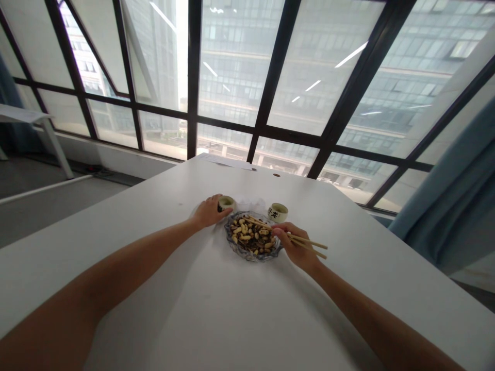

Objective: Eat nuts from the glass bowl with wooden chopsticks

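Observation:
A clear glass bowl (247,253) on the white table holds peanuts in their shells (245,232) and small dark pieces that look like seeds. My right hand (296,245) is closed around a pair of wooden chopsticks (311,246). Their tips lie over the peanuts in the bowl, and I cannot tell whether anything is pinched between them. At the bowl's upper left, my left hand (209,210) is wrapped around a small pale cup (227,202) with dark markings. A matching cup (278,212) with dark characters stands behind the bowl on the right.
Crumpled white tissue (250,204) lies between the cups. Toward the far edge of the white table (216,319) are a paper sheet (226,162) and a small brown disc (276,175). Windows rise behind, a blue curtain (452,206) hangs right, and another table (23,113) stands left.

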